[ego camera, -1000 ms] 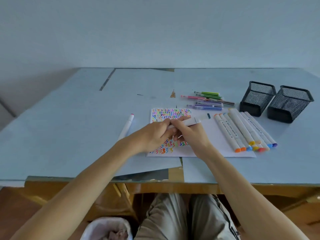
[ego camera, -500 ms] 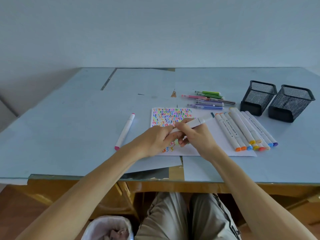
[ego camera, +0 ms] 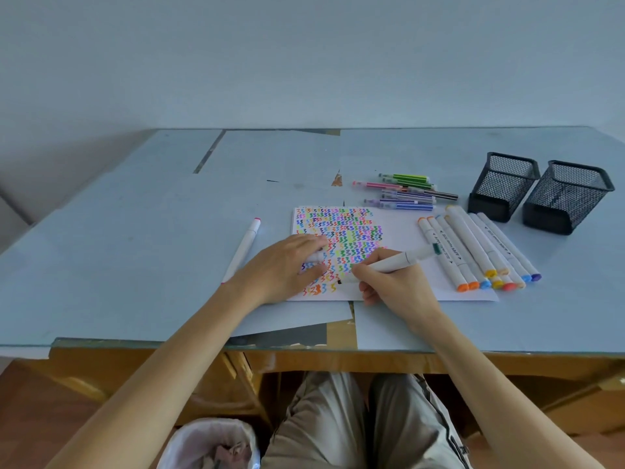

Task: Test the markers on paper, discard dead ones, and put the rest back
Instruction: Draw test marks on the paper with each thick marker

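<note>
Gripping the marker point(ego camera: 389, 265) in my right hand point(ego camera: 394, 287), tip slanting down-left onto the paper point(ego camera: 399, 231), left hand point(ego camera: 287, 265) clutching its cap point(ego camera: 314, 257).

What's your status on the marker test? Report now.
Right hand grips uncapped marker, tip at the paper. Left hand pins the sheet, cap in its grip. Nothing in the way.

Both my forearms bare, no sleeves showing, no watch or rings on my left hand point(ego camera: 287, 265) or right hand point(ego camera: 394, 282). Fingers bare, nails short and plain. Near edge of view: my legs in light khaki-grey trousers point(ego camera: 355, 424), creased fabric, dark side stripe with small marking on right leg.
</note>
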